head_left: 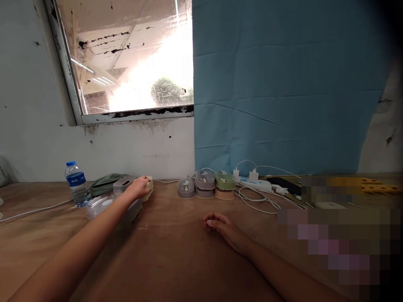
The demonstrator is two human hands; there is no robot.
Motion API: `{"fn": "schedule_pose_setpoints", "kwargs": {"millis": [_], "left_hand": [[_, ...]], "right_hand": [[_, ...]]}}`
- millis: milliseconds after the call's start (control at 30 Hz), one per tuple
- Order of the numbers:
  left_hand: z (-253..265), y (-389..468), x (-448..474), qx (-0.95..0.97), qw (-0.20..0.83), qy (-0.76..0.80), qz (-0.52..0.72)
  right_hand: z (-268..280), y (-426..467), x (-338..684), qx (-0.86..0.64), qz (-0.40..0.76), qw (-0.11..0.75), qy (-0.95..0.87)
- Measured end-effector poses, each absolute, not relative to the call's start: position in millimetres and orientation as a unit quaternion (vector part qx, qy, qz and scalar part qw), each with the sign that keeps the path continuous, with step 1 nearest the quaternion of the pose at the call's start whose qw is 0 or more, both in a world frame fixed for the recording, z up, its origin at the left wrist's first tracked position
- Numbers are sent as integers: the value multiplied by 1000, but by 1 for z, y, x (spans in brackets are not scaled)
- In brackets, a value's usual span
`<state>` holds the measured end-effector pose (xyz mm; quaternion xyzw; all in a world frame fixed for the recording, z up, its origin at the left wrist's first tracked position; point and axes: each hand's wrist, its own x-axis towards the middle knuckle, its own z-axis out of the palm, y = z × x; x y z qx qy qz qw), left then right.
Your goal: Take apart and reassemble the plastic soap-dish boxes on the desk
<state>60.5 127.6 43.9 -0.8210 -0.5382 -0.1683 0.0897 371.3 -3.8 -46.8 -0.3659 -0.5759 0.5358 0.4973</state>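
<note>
We have our left hand point(140, 187) at the cream stack point(149, 195), left of the frame's centre, with the arm stretched over the clear box point(97, 205). To handle the stack well, we should keep the wrist raised so the forearm does not press on that box, spread the fingers evenly over the layers, and keep the pull straight so nothing slips sideways. The stack sits directly under and just beyond the left fingers, apparently touching them, with the grey box point(118, 186) just beside it on the left. Our left grip is curled narrow over the stack's near edge, but we cannot tell whether it is closed on it, since the hand hides the contact. Our right hand point(224, 228) lies low, right of centre, on the worktop point(176, 256), fingers loosely bent around a modest gap, with nothing visible in them. It is well apart from the stack, nearer the lunch boxes point(204, 180) at mid-frame.
</note>
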Motion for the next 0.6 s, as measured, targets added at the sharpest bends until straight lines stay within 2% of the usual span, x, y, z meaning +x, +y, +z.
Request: {"fn": "schedule_pose_setpoints", "kwargs": {"millis": [167,300,600], "left_hand": [[14,95,137,-852,82,-480,-193],[-23,99,182,-832,53,-507,-219],[-43,124,196,-804,-32,-530,-269]], "right_hand": [[-47,-3,370,-369,541,503,-565],[-47,-2,370,-374,541,512,-553],[-45,-3,367,-381,550,534,-517]]}}
